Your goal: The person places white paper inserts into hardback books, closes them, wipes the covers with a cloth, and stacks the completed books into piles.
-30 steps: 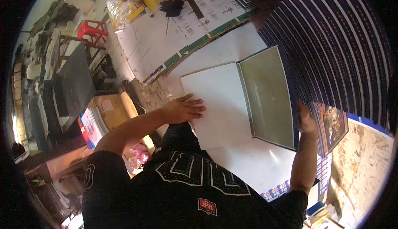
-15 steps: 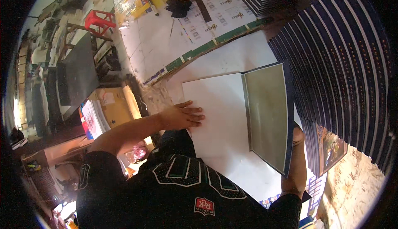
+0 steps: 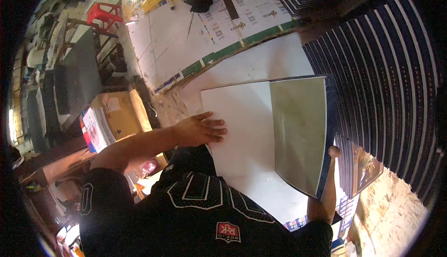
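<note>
A hardcover book lies open in front of me. Its white page spreads on the left, and a cover with a greyish inner side and a navy edge rises at the right, bowed toward its near corner. On the page's left part rests my left hand, flat with its fingers spread. My right hand grips the cover at its right edge; most of its fingers are hidden behind the board. Beneath the book is a white sheet on the work surface.
Tall stacks of navy hardcover books stand close on the right. Beyond the book is a table edge with a green strip; a black cloth item lies there. At left are a cardboard box, papers and a red stool.
The cover has swung further right and opened wider, with my right hand at its edge. My left hand stays flat on the page. The whole view has shifted slightly.
</note>
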`<state>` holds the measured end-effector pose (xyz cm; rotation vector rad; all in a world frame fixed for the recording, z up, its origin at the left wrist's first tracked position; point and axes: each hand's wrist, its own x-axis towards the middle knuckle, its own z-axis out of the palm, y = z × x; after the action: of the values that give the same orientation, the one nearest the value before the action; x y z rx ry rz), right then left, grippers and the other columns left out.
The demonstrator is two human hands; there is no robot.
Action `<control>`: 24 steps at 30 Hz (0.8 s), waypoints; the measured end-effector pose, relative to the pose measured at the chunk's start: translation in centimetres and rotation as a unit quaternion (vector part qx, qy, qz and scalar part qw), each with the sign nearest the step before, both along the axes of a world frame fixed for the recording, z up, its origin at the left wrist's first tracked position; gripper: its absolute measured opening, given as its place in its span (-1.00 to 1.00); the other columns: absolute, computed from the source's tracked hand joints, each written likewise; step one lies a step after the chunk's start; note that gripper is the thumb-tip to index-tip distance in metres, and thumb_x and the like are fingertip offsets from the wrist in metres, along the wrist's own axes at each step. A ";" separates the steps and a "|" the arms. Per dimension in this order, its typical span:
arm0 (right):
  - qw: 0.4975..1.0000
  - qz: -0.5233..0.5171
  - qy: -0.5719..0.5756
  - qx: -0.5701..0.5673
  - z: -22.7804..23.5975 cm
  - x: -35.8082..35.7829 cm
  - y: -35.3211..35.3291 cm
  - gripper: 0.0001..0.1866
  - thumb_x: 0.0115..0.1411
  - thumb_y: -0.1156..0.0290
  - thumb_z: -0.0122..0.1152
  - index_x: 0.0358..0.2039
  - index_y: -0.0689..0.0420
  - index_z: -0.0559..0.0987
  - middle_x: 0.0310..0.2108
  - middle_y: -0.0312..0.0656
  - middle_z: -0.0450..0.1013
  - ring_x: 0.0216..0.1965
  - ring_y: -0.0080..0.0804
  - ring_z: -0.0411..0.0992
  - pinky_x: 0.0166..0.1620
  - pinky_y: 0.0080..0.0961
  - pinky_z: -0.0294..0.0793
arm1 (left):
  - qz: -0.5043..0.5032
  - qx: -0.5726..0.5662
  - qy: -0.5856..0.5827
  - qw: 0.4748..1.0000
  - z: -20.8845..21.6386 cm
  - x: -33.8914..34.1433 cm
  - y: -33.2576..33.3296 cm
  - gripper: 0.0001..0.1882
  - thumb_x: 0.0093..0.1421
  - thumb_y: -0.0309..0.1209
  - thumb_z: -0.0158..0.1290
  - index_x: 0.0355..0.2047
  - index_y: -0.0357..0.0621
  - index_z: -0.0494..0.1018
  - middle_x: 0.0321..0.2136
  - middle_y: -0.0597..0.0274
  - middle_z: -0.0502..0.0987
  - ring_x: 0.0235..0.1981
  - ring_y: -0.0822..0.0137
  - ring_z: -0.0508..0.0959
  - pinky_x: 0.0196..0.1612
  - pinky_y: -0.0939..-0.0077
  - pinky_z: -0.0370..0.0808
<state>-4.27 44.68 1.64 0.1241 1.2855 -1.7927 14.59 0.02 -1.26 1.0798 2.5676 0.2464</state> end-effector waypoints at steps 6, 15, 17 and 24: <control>0.994 0.007 -0.086 -0.060 1.9 2.0 -2.3 0.05 -0.14 -0.10 0.46 0.24 0.31 0.28 0.19 0.09 0.30 0.18 -0.10 0.31 0.17 -0.24 0.34 | -0.010 0.013 0.018 1.000 -1.0 0.7 -0.8 -0.50 0.20 -0.07 -0.09 0.18 0.35 0.35 0.33 0.56 0.18 0.40 0.31 0.05 0.43 -0.02 -0.14; 0.921 0.206 0.255 0.210 7.2 9.4 -18.8 0.23 -0.23 0.02 0.50 0.38 0.20 0.03 0.36 0.19 -0.02 0.40 0.00 -0.08 0.38 -0.15 -0.07 | 0.144 0.160 0.056 0.975 -2.9 2.4 -0.6 -0.39 -0.01 -0.06 0.17 0.11 0.18 0.43 0.25 0.41 0.26 0.36 0.24 0.09 0.38 0.00 -0.01; 0.872 0.236 0.338 0.263 5.8 11.5 -21.7 0.21 -0.22 0.03 0.50 0.38 0.14 0.05 0.36 0.24 -0.04 0.42 0.05 -0.12 0.39 -0.12 -0.09 | 0.316 0.204 0.083 0.923 -2.1 3.9 -0.1 -0.26 -0.08 -0.07 0.23 0.15 0.02 0.38 0.24 0.15 0.19 0.36 0.02 0.04 0.34 -0.09 0.01; 0.676 0.280 0.467 0.497 1.8 15.5 -27.6 0.13 -0.22 -0.13 0.48 0.36 -0.09 0.18 0.36 0.38 -0.17 0.37 0.42 -0.24 0.32 0.21 -0.05 | 0.442 0.151 0.107 0.878 -2.1 5.7 0.0 -0.33 -0.03 -0.28 0.18 0.13 -0.18 0.38 0.36 -0.03 0.01 0.39 -0.08 -0.03 0.33 -0.26 -0.07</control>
<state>11.21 17.07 3.45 -0.6200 2.5614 -0.3542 20.29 0.00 -3.32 -0.0982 3.1223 0.8010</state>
